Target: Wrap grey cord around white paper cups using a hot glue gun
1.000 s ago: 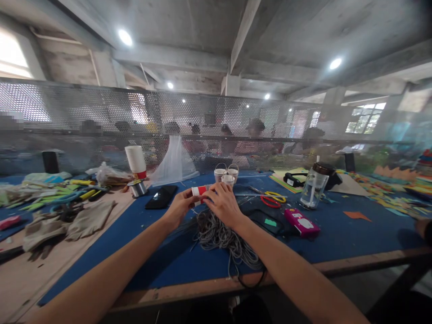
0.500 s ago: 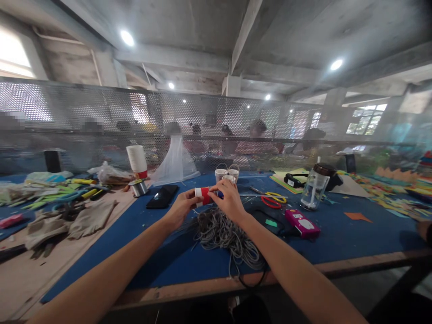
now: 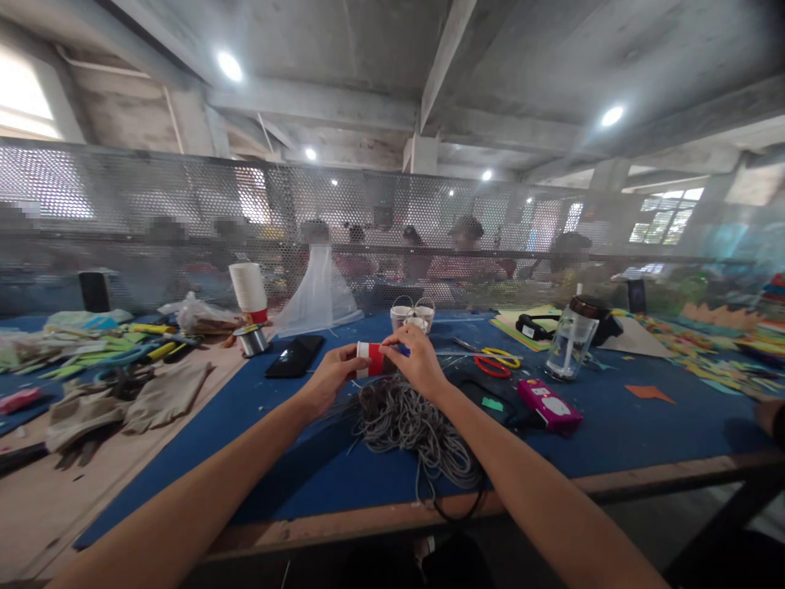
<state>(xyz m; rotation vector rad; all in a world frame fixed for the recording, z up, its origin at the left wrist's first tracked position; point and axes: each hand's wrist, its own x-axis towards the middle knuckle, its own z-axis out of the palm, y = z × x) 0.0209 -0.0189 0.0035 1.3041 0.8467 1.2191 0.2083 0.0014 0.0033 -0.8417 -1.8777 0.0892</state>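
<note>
A small red-and-white paper cup (image 3: 370, 358) lies sideways in my left hand (image 3: 329, 379), whose fingers are closed round its rim end. My right hand (image 3: 418, 360) is pinched at the cup's base end. A slim blue pen-like tool (image 3: 403, 349) shows between its fingers, partly hidden, with its tip by the cup. Under both hands lies a tangled heap of grey cord (image 3: 417, 421). Just beyond the right hand stand small white cups with wire handles (image 3: 401, 313).
Scissors with red and yellow handles (image 3: 494, 366), a purple box (image 3: 550, 406) and a glass bottle (image 3: 570, 339) stand or lie at right. To the left are a black phone (image 3: 295, 357), a wire spool (image 3: 252, 341), stacked paper cups (image 3: 248, 290) and work gloves (image 3: 165, 397). Perforated mesh (image 3: 380, 204) rises behind.
My right hand has shifted slightly, and more of the blue tool shows between its fingers. The cup stays in my left hand, nearly in the same spot.
</note>
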